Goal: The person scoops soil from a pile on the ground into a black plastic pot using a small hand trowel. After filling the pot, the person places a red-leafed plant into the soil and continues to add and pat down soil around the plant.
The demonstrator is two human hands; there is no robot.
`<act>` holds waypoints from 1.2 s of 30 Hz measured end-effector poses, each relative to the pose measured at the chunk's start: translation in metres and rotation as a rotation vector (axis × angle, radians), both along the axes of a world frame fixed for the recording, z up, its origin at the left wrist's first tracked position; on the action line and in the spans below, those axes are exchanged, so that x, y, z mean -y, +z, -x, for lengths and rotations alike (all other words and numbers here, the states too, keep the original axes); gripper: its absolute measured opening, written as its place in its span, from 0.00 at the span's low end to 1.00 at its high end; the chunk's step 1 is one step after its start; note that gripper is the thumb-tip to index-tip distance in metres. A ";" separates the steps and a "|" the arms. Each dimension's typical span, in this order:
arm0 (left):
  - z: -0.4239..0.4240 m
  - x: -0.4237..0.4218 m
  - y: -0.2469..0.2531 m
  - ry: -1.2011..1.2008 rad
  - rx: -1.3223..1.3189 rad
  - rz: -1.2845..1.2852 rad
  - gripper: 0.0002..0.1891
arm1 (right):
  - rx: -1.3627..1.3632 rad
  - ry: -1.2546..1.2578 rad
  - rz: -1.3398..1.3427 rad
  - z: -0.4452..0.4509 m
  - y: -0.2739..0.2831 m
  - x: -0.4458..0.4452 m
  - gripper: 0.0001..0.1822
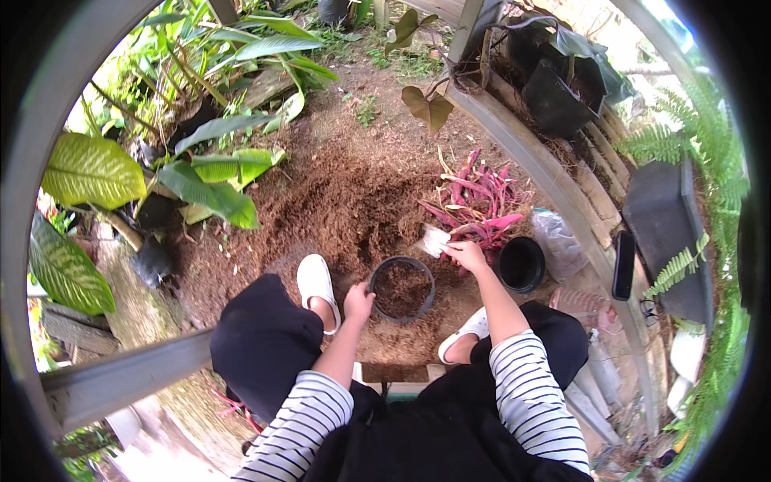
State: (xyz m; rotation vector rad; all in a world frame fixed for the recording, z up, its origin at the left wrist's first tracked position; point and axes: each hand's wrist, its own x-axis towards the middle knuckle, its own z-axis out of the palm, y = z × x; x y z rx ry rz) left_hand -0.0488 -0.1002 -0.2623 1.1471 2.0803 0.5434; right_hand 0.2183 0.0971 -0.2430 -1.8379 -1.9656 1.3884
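Observation:
With its fingers at the left side of the rim, my left hand [359, 302] grips a round black plant pot [432, 288] standing on the ground. Brown crumbly potting material [402, 292] lies inside the pot. My right hand [467, 256] holds a small white scoop-like object [435, 241] just above the pot's upper right; its exact kind is unclear. Beyond both hands spreads a loose heap of brown potting material [343, 205]. Pink-red leafy plant cuttings [482, 196] lie piled beyond my right hand. To the right of that hand is a second black pot [521, 265].
A clear plastic bag [558, 246] lies beside the second pot. On the wooden frame at right rests a dark phone-like object [624, 265], near a black planter [665, 235] and ferns [729, 205]. Large-leaved plants [211, 193] crowd the left. A metal beam [129, 376] crosses lower left.

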 end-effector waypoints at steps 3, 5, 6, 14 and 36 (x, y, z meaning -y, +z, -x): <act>-0.005 0.001 0.003 0.084 0.009 -0.005 0.16 | 0.150 0.185 -0.260 -0.016 0.043 0.005 0.19; -0.006 0.006 0.005 0.175 0.006 0.008 0.17 | 0.262 0.222 -0.260 -0.011 0.087 0.014 0.20; -0.012 0.005 0.008 0.216 0.013 0.030 0.18 | 0.295 0.250 -0.266 -0.013 0.102 0.019 0.20; -0.040 0.011 0.040 0.286 0.092 0.189 0.26 | 0.425 0.440 -0.073 -0.013 0.119 0.084 0.18; -0.026 0.018 0.032 0.035 -0.013 0.155 0.27 | 0.592 0.331 0.007 0.062 0.121 0.129 0.18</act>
